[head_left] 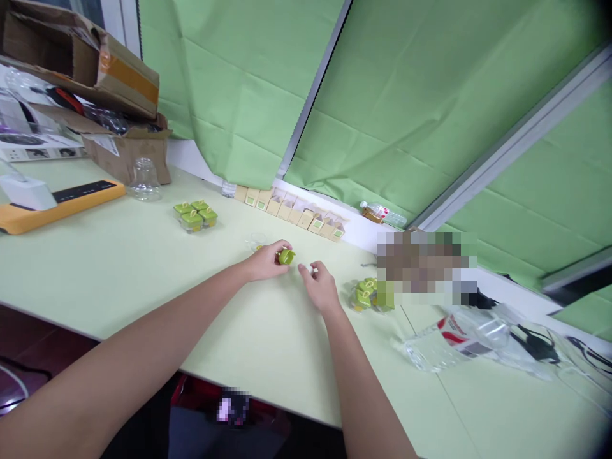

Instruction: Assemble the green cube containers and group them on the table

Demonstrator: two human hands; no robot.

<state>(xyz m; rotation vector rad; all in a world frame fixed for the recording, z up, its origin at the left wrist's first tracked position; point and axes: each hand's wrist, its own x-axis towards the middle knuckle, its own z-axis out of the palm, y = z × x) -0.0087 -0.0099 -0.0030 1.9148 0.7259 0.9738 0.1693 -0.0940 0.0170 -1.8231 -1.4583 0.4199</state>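
Near the middle of the table, my left hand (pixel 268 262) grips a small green lid (pixel 287 257) between thumb and fingers, its hollow side partly showing. A short gap to the right, my right hand (pixel 320 285) pinches a small white piece (pixel 310 269), too small to name. Just behind my left hand is a small clear container (pixel 257 239) with something yellow in or beside it. Several clear boxes with green lids (pixel 196 215) stand close together at the left. More green-lidded boxes (pixel 366 293) sit to the right of my right hand.
A row of small cardboard boxes (pixel 291 210) lines the table's back edge. Large water bottle (pixel 454 338) lies at right; a smaller bottle (pixel 385 213) lies by the curtain. Cartons (pixel 127 150), a clear bottle top (pixel 144 178) and an orange power strip (pixel 90 194) occupy the left.
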